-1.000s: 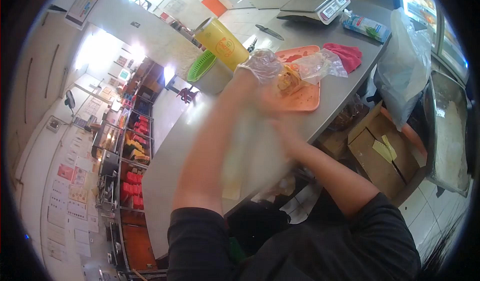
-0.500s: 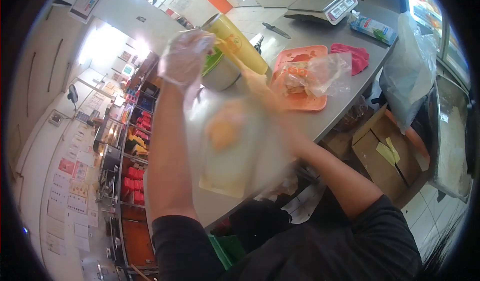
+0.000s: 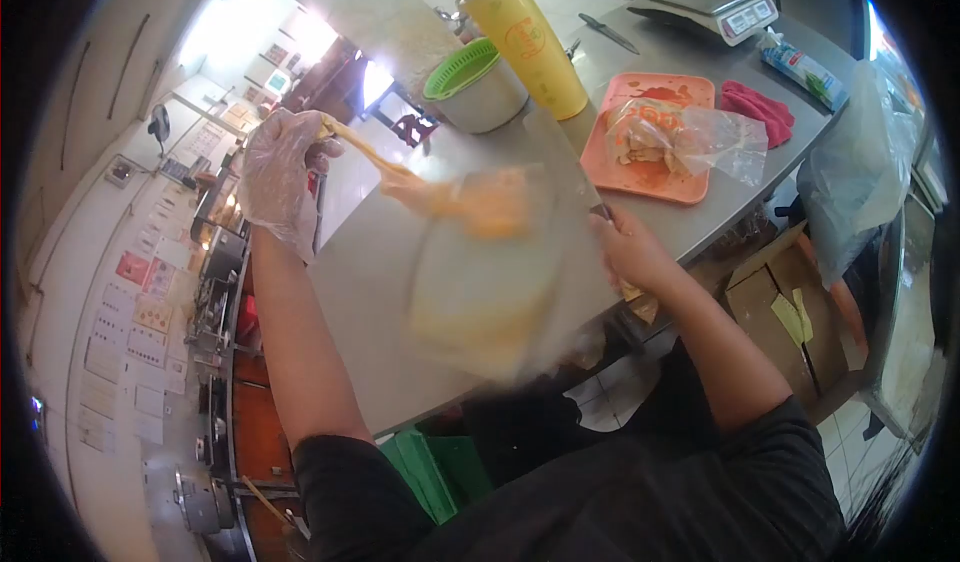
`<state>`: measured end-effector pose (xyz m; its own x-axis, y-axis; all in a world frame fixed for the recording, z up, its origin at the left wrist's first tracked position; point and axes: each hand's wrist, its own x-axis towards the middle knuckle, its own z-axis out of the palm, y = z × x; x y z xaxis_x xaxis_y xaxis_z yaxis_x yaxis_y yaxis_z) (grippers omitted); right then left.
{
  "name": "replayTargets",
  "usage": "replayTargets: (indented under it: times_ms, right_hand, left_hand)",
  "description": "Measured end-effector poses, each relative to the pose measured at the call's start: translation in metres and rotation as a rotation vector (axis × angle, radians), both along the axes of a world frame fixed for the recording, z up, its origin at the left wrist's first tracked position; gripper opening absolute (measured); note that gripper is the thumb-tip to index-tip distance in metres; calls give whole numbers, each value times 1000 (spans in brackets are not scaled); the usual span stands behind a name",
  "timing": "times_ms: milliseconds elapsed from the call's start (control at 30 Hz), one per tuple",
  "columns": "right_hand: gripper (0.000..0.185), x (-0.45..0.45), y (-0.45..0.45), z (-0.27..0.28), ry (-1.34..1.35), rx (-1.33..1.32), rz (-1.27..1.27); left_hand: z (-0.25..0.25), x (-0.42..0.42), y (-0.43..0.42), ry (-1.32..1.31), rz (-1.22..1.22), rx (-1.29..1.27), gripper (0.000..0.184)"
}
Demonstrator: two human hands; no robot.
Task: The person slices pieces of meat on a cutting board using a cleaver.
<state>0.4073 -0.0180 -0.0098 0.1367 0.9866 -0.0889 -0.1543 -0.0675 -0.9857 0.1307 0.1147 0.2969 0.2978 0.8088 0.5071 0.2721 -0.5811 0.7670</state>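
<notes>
My left hand (image 3: 285,167), in a clear plastic glove, is closed around the thin yellow end of a piece of raw poultry (image 3: 490,202) that looks like a chicken leg. The piece stretches to the right, its thicker pinkish-orange part over a pale cutting board (image 3: 485,297); blur hides whether they touch. My bare right hand (image 3: 635,247) grips the handle of a broad-bladed knife (image 3: 563,157), whose grey blade points up and away, right of the chicken. Board and meat are smeared by motion.
Behind the board stand a pot with a green strainer (image 3: 470,77) and a tall yellow cylinder (image 3: 530,52). An orange tray (image 3: 690,187) holds bagged meat. Farther back lie another knife (image 3: 607,34), a scale (image 3: 720,12), a pink cloth (image 3: 757,112) and a blue-white packet (image 3: 803,70).
The view has shifted, so the table things sit farther right. My left hand has moved left and lower, drawing the chicken's thin end leftward. My right hand has moved right and down, away from the chicken.
</notes>
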Motion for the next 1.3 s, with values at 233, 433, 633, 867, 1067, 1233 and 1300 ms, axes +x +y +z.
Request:
replayTargets:
  times_ms: [233,433,633,867,1067,1233,1300]
  right_hand:
    - [32,-3,-3,7,54,-18,18]
    - [31,-6,0,4,48,-65,-12]
    - [28,-11,-2,12,8,-52,13]
    - [26,-11,-1,8,23,-55,-15]
    - [26,-14,-6,24,30,-63,-1]
    - [27,-10,-2,17,64,-61,15]
    - [27,-9,-1,13,61,-70,17]
  left_hand:
    - [-80,-57,-4,160,-51,-131,13]
    - [-207,-133,-8,293,-247,-386,23]
    - [-217,-100,-5,804,60,24,47]
    - [-254,-78,32,830,386,-579,55]
    - [-258,-94,64,883,233,-318,42]
    - [-204,-79,49,122,-23,-435,27]
    - [-178,-65,31,-26,-69,-437,31]
